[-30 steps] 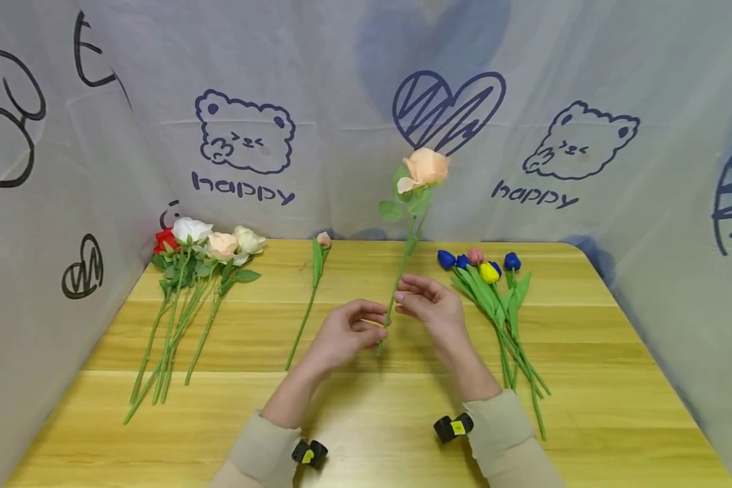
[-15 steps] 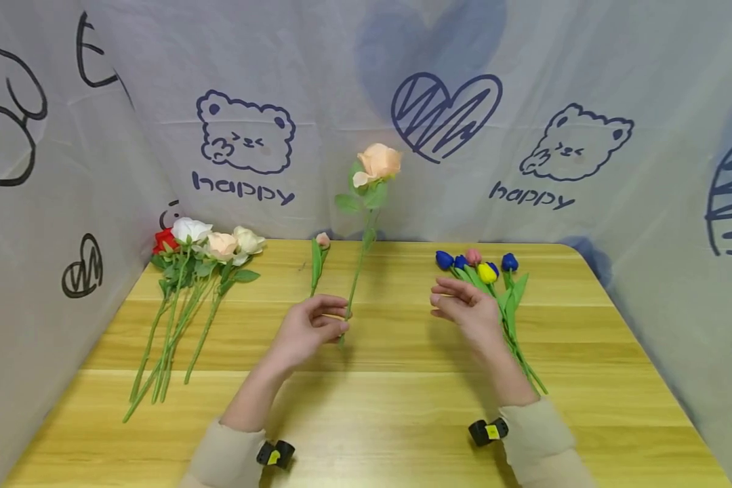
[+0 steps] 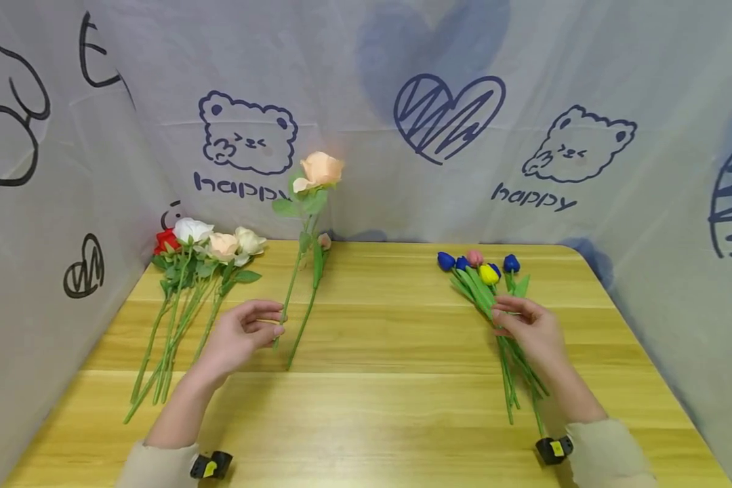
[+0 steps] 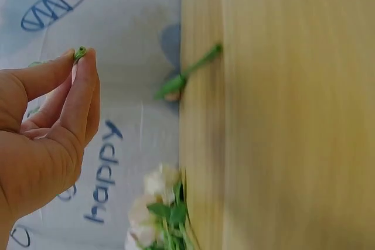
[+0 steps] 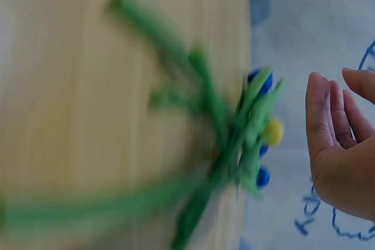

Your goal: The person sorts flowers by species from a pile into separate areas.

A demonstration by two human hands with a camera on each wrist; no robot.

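A peach rose [image 3: 322, 169] with green leaves and stem shows at 11 o'clock in the head view, with red, white, peach and cream roses [image 3: 222, 246] and a pink-budded tulip [image 3: 318, 266] at 9, and blue, yellow and pink tulips [image 3: 478, 287] at 3. The table [image 3: 396, 413] at 6 is honey-yellow with streaked wood grain; the pale grey cloth [image 3: 354, 163] at 12 carries dark-blue outlined bears [image 3: 248, 132] and a zigzag-hatched heart [image 3: 448, 120] at 1.

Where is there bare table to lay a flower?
On the yellow wood-grain table, the broadest bare patch runs between the single pink, green-leaved tulip and the blue, yellow and pink tulip bunch; another lies along the right edge. Crowded: back left, under red, white, peach and cream roses, and around the bunch near the right grip.
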